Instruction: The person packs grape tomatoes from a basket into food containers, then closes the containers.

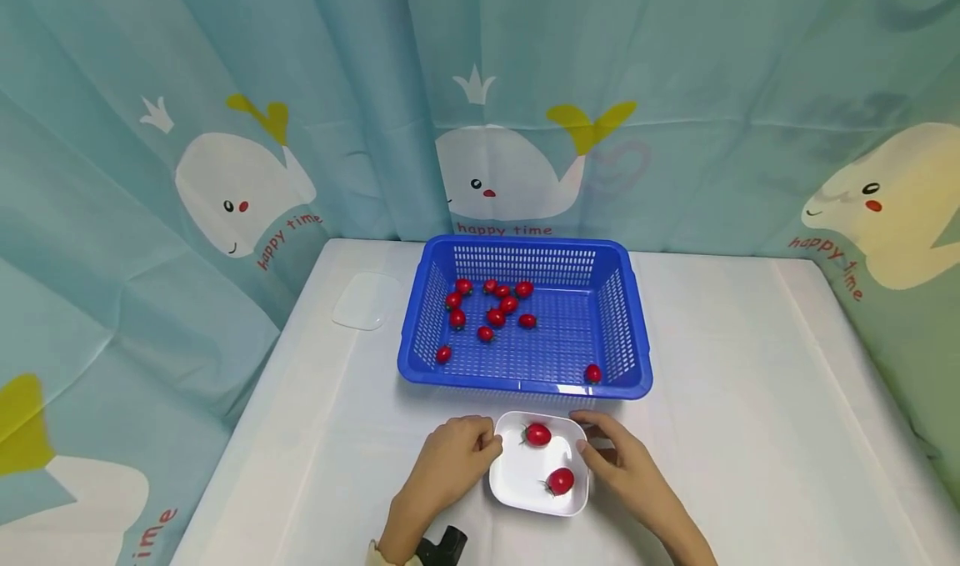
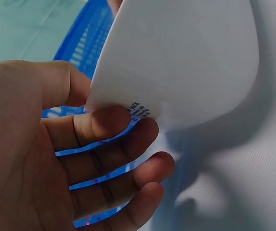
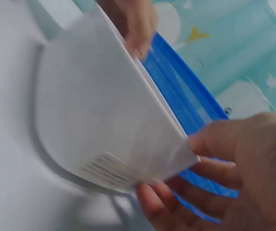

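Backed by a teal whale-print curtain [image 1: 247,132] hung round three sides. Spread below it, a white-covered table [image 1: 750,433]. At the table's middle, a blue perforated basket [image 1: 525,383], about a dozen cherry tomatoes [image 1: 496,317] scattered over its floor — most bunched toward the far left, one alone in the near right corner. Off to the basket's left, a small clear lid [image 1: 366,301] lying flat.

Just in front of the basket, a white square dish [image 1: 525,478] with two tomatoes in it, one near the far edge [image 1: 537,434] and one near the right edge [image 1: 560,481].

Left hand [image 1: 450,462] reaching in from below, thumb over the dish's left rim and fingers [image 2: 104,122] curled under its corner — grip clamped on the dish. Right hand [image 1: 626,462] mirroring it, thumb on the right rim, fingers [image 3: 162,202] tucked beneath — likewise clamped. From the wrist views, dish underside clear of the cloth, its shadow cast beneath.
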The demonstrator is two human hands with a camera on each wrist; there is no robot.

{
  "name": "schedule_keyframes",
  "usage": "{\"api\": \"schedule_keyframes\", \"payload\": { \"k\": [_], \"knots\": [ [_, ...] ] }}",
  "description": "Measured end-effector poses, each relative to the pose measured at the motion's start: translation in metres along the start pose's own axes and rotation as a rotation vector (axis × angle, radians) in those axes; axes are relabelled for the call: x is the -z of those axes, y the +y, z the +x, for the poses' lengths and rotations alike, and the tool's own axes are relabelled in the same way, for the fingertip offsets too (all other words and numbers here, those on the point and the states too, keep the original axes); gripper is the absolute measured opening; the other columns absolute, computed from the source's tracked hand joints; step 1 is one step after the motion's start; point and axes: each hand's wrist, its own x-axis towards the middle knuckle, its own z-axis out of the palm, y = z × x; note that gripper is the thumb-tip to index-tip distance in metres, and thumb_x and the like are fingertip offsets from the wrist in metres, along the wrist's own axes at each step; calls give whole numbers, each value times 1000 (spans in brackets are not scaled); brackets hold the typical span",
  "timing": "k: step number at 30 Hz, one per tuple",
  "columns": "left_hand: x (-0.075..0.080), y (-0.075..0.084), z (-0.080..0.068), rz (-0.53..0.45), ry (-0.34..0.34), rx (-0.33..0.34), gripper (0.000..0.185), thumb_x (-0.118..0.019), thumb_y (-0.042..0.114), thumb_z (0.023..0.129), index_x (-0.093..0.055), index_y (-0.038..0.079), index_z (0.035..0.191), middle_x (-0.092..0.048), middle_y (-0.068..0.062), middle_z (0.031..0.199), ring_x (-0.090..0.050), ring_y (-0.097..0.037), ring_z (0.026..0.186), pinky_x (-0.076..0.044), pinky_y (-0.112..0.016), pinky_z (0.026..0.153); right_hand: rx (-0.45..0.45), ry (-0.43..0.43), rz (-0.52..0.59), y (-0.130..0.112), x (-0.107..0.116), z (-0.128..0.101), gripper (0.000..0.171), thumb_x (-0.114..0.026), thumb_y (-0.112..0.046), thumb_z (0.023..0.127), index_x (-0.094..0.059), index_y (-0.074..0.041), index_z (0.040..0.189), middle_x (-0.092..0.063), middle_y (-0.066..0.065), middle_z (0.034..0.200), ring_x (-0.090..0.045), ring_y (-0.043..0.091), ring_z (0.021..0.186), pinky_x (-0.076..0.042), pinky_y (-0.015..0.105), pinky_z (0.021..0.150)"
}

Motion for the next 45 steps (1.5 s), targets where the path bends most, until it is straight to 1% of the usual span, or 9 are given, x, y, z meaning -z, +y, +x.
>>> {"api": "schedule_keyframes", "payload": {
  "k": [3,6,13,21,25,28,35,40,45],
  "knots": [
    [5,-5,0,5,13,12,35,-65,21,94,-46,21,65,-38,12,61,-37,-3,59,-27,-22,54,-33,55,16,-3,-12,0,34,-69,-12,99,-66,-13,132,-69,6,130,-66,18,111,-58,23,89],
    [9,-8,-1,22,10,17,35,-65,23,95,-47,21,66,-39,12,62,-38,-3,59,-28,-22,54,-34,100,20,-3,-21,0,32,-70,-10,97,-68,-13,129,-71,5,127,-67,14,109,-58,23,89],
    [26,-7,-5,156,-28,-27,31,-64,28,102,-54,22,73,-42,10,66,-42,-4,64,-33,-23,56,-13,154,41,-2,-31,-2,31,-70,-9,97,-71,-16,126,-73,3,124,-66,7,105,-59,24,88],
    [80,15,0,223,-31,-90,14,-64,26,103,-70,18,93,-60,10,80,-53,-8,74,-46,-25,64,-1,196,43,1,-32,-1,30,-71,-11,97,-73,-18,126,-74,1,123,-65,4,104,-58,23,87],
    [107,18,13,290,27,-176,7,-69,23,101,-70,19,96,-65,9,90,-58,-10,85,-53,-30,73,-30,187,56,1,-32,2,30,-71,-13,98,-73,-19,126,-74,1,124,-65,5,105,-58,23,85],
    [121,17,28,336,27,-219,5,-70,21,100,-70,17,98,-67,6,95,-60,-14,92,-56,-34,78,-55,181,86,0,-34,3,29,-70,-13,98,-73,-18,126,-73,3,124,-64,5,105,-58,22,82],
    [131,9,70,401,-109,-227,12,-73,19,98,-71,11,107,-73,-6,111,-66,-21,96,-59,-41,86,-68,221,82,-3,-36,2,29,-70,-9,97,-74,-19,124,-75,1,121,-65,7,102,-58,23,79],
    [125,4,96,462,-239,-209,20,-76,18,96,-71,7,112,-73,-9,107,-64,-20,90,-59,-43,88,-71,246,44,-6,-36,0,29,-70,-10,96,-75,-19,123,-76,0,117,-66,6,100,-57,23,78],
    [114,-4,110,486,-341,-158,24,-79,14,92,-73,4,113,-75,-9,103,-63,-21,86,-59,-44,90,-72,238,56,-8,-37,-1,28,-70,-9,97,-75,-19,122,-76,0,120,-65,5,101,-57,23,79]
  ]
}}
